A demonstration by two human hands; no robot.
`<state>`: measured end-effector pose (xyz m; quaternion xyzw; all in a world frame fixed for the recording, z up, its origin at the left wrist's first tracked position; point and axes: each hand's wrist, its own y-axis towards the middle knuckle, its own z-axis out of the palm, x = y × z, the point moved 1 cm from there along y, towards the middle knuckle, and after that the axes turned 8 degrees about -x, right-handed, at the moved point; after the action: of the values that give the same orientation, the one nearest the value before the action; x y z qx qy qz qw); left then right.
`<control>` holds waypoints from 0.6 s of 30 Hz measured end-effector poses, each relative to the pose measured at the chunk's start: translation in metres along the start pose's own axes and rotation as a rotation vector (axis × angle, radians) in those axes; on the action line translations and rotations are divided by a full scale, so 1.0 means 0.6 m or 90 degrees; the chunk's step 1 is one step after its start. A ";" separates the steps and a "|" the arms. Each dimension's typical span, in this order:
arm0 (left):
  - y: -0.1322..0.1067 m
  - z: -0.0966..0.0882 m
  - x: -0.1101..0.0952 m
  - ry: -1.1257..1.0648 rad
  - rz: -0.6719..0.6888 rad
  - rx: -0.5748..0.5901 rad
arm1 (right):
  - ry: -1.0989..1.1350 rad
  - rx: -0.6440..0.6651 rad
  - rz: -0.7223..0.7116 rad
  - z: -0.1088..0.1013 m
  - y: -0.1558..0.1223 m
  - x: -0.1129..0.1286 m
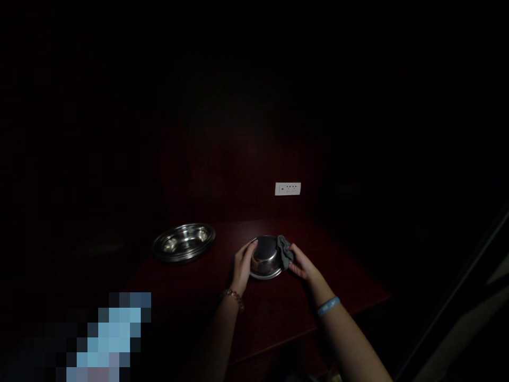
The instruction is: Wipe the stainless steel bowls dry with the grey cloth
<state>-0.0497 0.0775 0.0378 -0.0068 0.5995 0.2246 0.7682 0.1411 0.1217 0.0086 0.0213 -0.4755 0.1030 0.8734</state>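
Observation:
An upside-down steel bowl (265,253) is at the middle of the dark red table, its base facing up and its rim low. Against the bowl's left side my left hand (242,265) is closed, thumb near the base and fingers along the wall. My right hand (299,262) pinches a grey cloth (284,252) and presses it to the right side of the bowl. Part of the cloth hides that side of the rim. A beaded bracelet circles my left wrist and a blue band my right.
Shiny steel plates or shallow dishes (183,258), seemingly stacked, lie at the table's left. A white power socket (288,189) is set in the dark back panel. The table (278,329) ends at a near edge. A pixelated blue patch covers the lower left; the surroundings are very dark.

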 end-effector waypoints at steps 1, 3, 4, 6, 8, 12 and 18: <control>0.001 -0.002 0.002 0.005 -0.009 0.008 | 0.027 -0.005 0.023 0.003 -0.004 0.003; 0.002 -0.005 0.006 0.011 -0.027 0.031 | 0.058 0.013 0.060 0.010 -0.014 0.009; 0.003 -0.006 0.008 0.013 -0.034 0.043 | 0.066 0.026 0.071 0.013 -0.019 0.013; 0.006 -0.007 0.012 0.013 -0.044 0.067 | 0.074 0.045 0.086 0.018 -0.028 0.019; 0.009 -0.007 0.015 0.006 -0.052 0.085 | 0.078 0.052 0.097 0.020 -0.034 0.023; 0.014 -0.007 0.017 -0.016 -0.043 0.094 | 0.069 0.046 0.124 0.022 -0.038 0.026; 0.015 -0.004 0.020 -0.035 -0.046 0.016 | 0.049 0.046 0.102 0.031 -0.039 0.023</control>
<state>-0.0528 0.0892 0.0283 -0.0122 0.5801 0.1893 0.7921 0.1379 0.0984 0.0317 0.0104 -0.4375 0.1901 0.8788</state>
